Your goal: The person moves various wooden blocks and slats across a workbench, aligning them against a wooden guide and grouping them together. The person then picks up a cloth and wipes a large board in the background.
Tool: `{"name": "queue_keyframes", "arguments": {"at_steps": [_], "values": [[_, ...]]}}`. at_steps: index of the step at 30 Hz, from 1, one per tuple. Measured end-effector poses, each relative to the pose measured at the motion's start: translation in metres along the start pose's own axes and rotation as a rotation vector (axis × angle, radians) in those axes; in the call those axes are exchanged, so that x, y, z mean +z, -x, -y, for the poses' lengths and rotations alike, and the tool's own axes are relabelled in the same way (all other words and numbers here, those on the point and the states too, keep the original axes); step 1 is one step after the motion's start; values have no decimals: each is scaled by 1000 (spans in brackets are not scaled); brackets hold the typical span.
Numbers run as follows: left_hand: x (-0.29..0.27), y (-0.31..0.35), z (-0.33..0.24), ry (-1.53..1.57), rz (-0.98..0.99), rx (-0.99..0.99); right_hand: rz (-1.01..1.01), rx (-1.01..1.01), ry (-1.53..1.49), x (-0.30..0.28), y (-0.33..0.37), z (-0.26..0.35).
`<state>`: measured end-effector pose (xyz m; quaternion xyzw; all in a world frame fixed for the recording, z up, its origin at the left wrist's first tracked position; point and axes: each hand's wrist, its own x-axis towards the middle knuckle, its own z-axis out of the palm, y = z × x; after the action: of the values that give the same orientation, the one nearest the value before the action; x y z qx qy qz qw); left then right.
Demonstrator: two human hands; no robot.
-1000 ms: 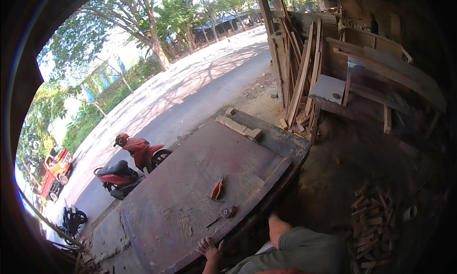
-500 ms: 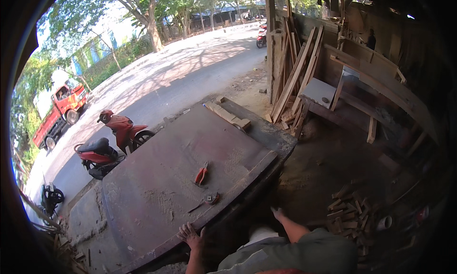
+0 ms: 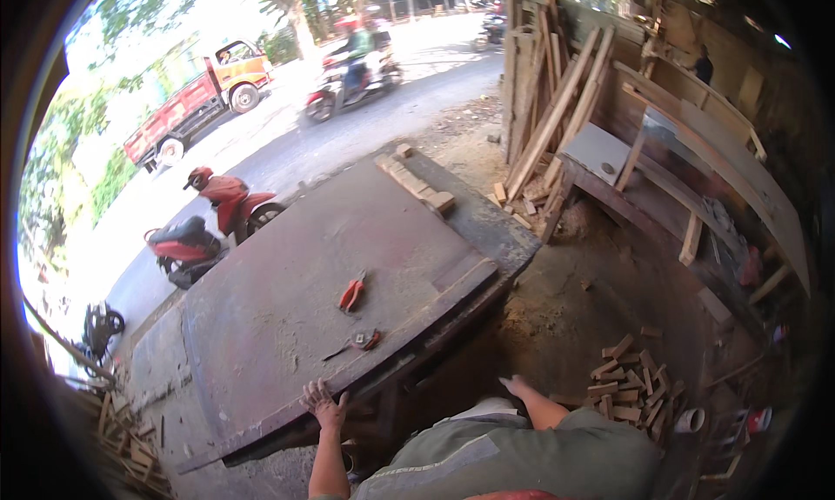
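Observation:
My left hand (image 3: 323,403) rests with spread fingers on the near edge of a large dark wooden panel (image 3: 287,309) that lies flat on a workbench. My right hand (image 3: 517,385) hangs free with fingers apart above the dirt floor, right of the panel, holding nothing. A red-handled tool (image 3: 351,292) lies on the panel's middle. A smaller red-and-dark tool (image 3: 364,339) lies just beyond my left hand. A short wooden batten (image 3: 416,185) rests near the panel's far end.
A red scooter (image 3: 209,226) is parked left of the panel by the road. A red and yellow truck (image 3: 196,100) and a motorcyclist (image 3: 352,65) are on the road. Planks (image 3: 557,109) lean at the back right; wood offcuts (image 3: 631,383) lie on the floor.
The view has swung and closed in on the panel. My left hand stays on the near edge. The truck has moved along the road and a motorcyclist has come into view.

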<state>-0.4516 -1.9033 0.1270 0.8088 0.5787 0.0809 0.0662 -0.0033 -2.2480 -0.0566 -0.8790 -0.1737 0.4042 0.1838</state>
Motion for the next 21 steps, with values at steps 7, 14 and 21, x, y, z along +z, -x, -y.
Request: {"name": "queue_keyframes", "arguments": {"at_steps": [7, 14, 21], "values": [[6, -3, -48, -127, 120, -302, -21, -478, -249, -104, -29, 25], [89, 104, -307, 99, 276, -91, -288, 80, -368, -177, -29, -232], [160, 61, -550, 557, 1164, 1246, -1299, 278, -785, -393, 178, -388]]}}
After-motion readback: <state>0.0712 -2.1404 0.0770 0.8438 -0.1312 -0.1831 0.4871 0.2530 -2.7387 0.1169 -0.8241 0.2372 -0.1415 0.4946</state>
